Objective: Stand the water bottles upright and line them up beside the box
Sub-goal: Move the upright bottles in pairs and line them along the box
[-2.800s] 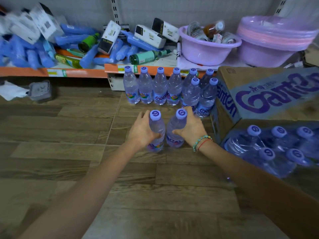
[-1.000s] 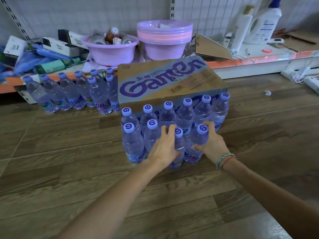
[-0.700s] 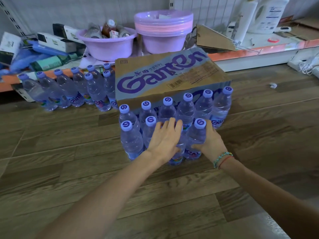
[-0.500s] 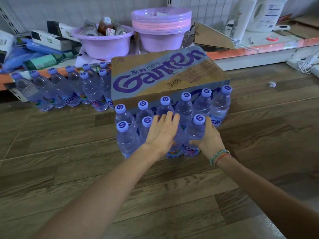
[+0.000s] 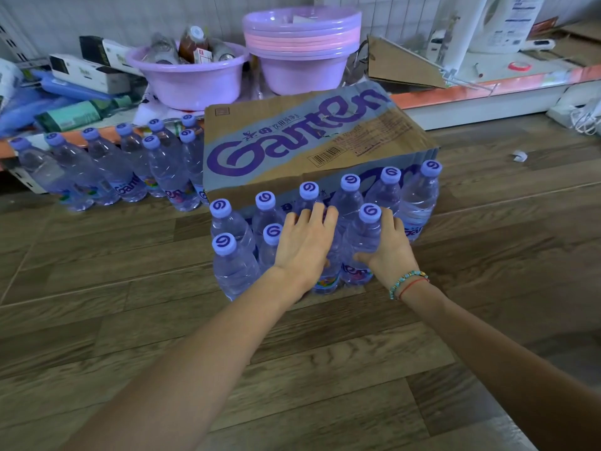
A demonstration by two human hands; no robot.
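Both hands rest on upright water bottles standing on the wooden floor point(image 5: 97, 320). Left hand point(image 5: 304, 247) lies with fingers spread over a bottle point(image 5: 327, 275) whose cap it hides. Right hand point(image 5: 387, 252), wearing a beaded bracelet point(image 5: 406, 283), wraps around the neighbouring bottle point(image 5: 362, 245) just to its left. Directly beyond the fingertips stands a back row of bottles point(image 5: 346, 198) against the cardboard box point(image 5: 292, 148). Two more bottles point(image 5: 232, 270) stand left of the left hand.

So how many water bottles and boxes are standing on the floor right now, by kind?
water bottles: 18 (10 in front of the box, one cap hidden under the left hand; 8 to its left)
cardboard box: 1
Total: 19
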